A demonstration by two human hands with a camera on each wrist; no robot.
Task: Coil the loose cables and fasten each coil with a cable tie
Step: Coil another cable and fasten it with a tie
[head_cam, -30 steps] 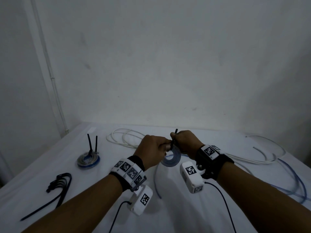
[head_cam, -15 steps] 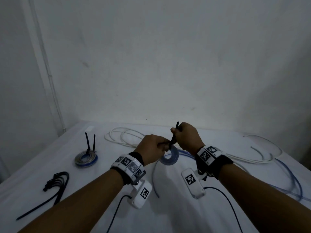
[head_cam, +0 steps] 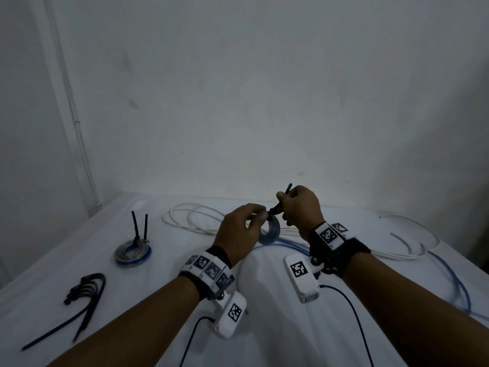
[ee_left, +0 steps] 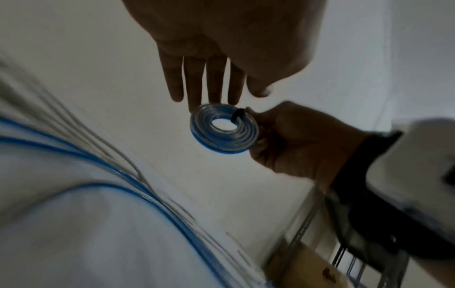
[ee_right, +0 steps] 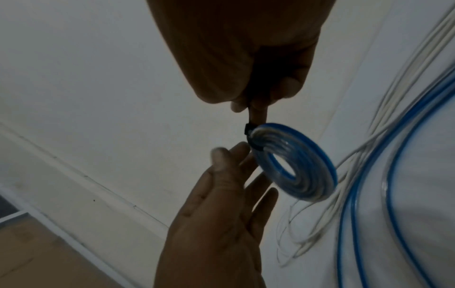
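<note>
With the cable tie [head_cam: 276,206] cinched round the coil [head_cam: 270,231], its tail is pinched by the right hand [head_cam: 300,207] at 1 o'clock. The left hand [head_cam: 238,231] is relaxed, fingers straight beside the coil. Next, probably: coil set down, loose cables [head_cam: 449,274] gathered.

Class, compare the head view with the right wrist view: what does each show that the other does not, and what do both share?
Head only: a finished coil with two tie tails standing up, and spare ties on the table.
Right wrist only: the tie head cinched on the held coil.
Both: right hand gripping the tie's tail, left hand beside the held coil, loose cables.
</note>
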